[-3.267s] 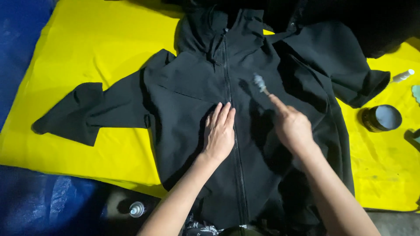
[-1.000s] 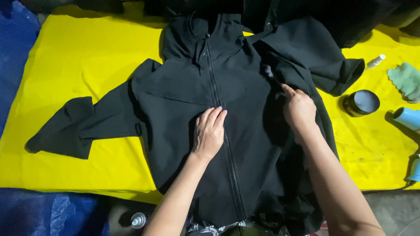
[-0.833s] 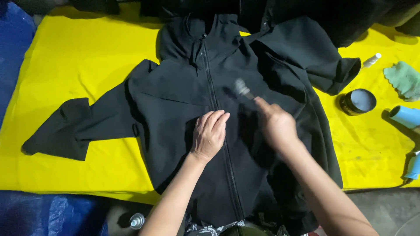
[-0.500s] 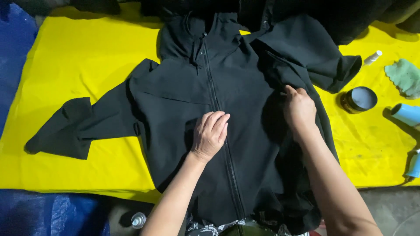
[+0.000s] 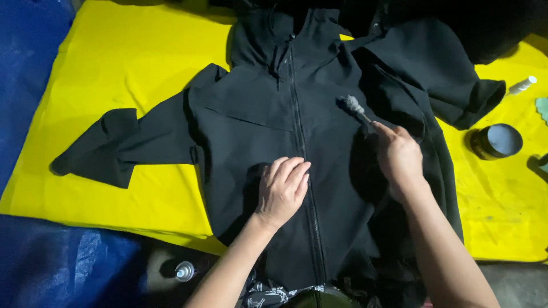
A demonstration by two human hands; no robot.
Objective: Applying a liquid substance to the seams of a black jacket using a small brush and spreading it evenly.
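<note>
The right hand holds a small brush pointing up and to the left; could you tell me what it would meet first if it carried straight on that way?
Probably the jacket's zipper near the collar; the right hand aims its brush there across the black jacket.

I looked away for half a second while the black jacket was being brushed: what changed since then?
The right hand lifted the small grey-bristled brush up and left, so its bristles now show over the black zip-up jacket. The left hand stayed flat beside the zip; the round dark tin did not move.
</note>
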